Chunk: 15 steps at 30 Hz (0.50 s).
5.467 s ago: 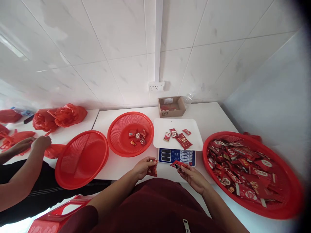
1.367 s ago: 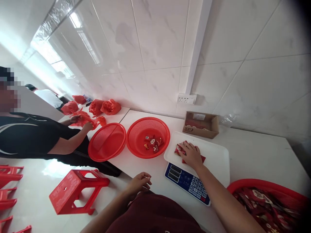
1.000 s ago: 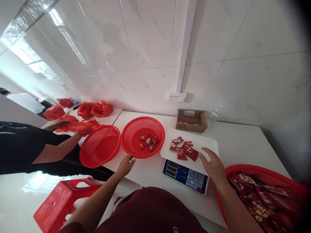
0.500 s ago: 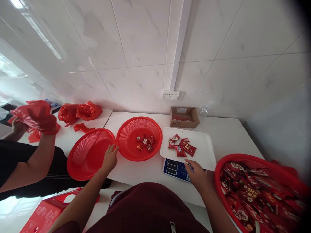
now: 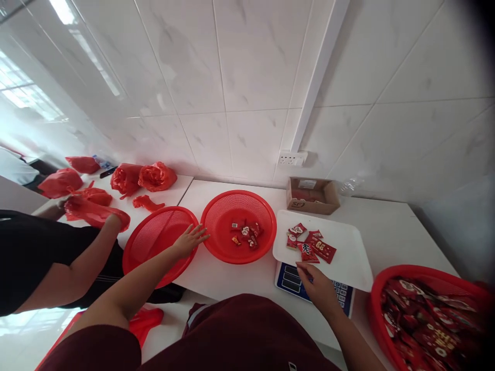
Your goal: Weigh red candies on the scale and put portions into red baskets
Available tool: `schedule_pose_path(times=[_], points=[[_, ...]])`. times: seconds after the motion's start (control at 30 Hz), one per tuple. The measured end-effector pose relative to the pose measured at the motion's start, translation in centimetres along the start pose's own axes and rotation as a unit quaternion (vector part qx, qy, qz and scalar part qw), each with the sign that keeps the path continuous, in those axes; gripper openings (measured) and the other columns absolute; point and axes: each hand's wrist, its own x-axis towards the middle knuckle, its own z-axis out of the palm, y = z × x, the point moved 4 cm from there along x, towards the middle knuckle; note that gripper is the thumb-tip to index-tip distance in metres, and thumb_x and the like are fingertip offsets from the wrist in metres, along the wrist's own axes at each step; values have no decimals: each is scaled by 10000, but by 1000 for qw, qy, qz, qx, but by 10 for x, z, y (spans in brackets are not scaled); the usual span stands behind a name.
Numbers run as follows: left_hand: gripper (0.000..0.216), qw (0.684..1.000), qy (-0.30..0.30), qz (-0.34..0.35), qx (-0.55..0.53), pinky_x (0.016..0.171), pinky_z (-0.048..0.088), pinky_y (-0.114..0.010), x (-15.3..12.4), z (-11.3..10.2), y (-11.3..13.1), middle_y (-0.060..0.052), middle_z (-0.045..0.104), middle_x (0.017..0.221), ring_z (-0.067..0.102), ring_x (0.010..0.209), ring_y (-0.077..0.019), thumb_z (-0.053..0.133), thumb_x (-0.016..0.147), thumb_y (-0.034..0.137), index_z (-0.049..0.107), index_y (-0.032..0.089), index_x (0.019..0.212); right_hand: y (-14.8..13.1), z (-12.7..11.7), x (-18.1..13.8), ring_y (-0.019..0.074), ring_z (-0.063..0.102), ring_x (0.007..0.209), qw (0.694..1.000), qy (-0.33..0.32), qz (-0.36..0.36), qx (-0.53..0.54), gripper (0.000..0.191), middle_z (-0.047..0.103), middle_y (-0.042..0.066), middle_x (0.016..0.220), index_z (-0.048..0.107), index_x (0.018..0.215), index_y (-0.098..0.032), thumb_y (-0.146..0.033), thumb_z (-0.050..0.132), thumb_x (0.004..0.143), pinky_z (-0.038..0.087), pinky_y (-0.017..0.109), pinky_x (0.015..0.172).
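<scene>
A: Lead item?
B: Red packets [image 5: 308, 252], several overlapping, are lying on a white tray [image 5: 346, 252], which is resting on a blue scale [image 5: 292, 278].
A: Right hand [image 5: 319, 287]?
B: Hanging at the tray's near edge, thumb and fingers apart, seemingly gripping nothing; whether it is touching, I cannot tell.
A: Handling note?
B: In my judgement, while the scale is bearing the tray, fingertips are best kept off the edge, lest pressing disturb the reading; overlapping packets are best pinched singly.
A: Left hand [image 5: 188, 242]?
B: Hovering between the left basket [image 5: 143, 242] and middle basket [image 5: 232, 206], fingers spread, empty.
A: Outlying?
B: A cardboard box [image 5: 313, 207] is sitting behind the tray; a heaped basket [image 5: 375, 314] is standing at right.
</scene>
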Motion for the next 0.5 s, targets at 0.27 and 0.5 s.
schedule_pose_path(times=[0.27,0.5], points=[[722,999,-13,-18,28,1150,118,-577,43,-22,-41,-88,413,1496,251,1426,-324,745,682,105,513,285,1342,9,-16,-19,253,684,898,999,14,44,-6,412,745,96,998,701,945,-218,-509,461,780,528,397,839],[596,986,-60,-149,-49,1006,394,-486,70,-28,-77,-79,359,1519,474,1272,-327,684,765,199,503,328,1318,19,-35,-39,251,681,944,994,62,90,-7,382,740,88,1034,693,948,-235,-480,447,790,531,391,845]])
